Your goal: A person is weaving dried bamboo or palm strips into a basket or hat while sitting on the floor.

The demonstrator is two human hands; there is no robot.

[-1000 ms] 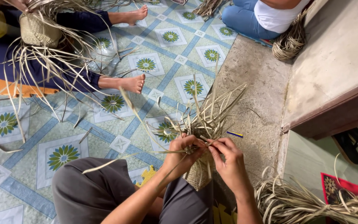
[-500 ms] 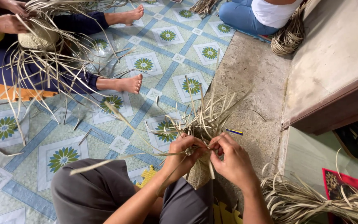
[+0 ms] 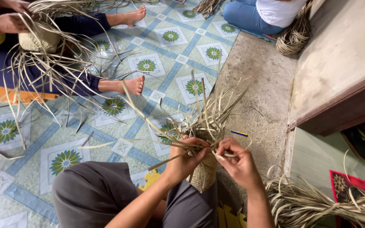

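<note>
A half-woven straw basket (image 3: 203,175) rests between my knees, its loose pale strips (image 3: 210,114) fanning upward. My left hand (image 3: 187,159) is closed around the basket's rim and grips a few strips there. My right hand (image 3: 238,162) pinches a single strip beside the rim, fingers curled, close to the left hand. The basket's lower part is hidden behind my legs.
A bundle of dry straw strips (image 3: 317,204) lies at the right. A small blue-and-yellow stick (image 3: 239,133) lies on the concrete. At the upper left another person (image 3: 30,46) weaves a similar basket, bare feet stretched out. A third person (image 3: 267,12) sits at the top near a straw coil (image 3: 294,36).
My hands stay at the basket's rim and have worked the strips slightly. The view has shifted a little. The person at the upper left moved their hands on their own basket.
</note>
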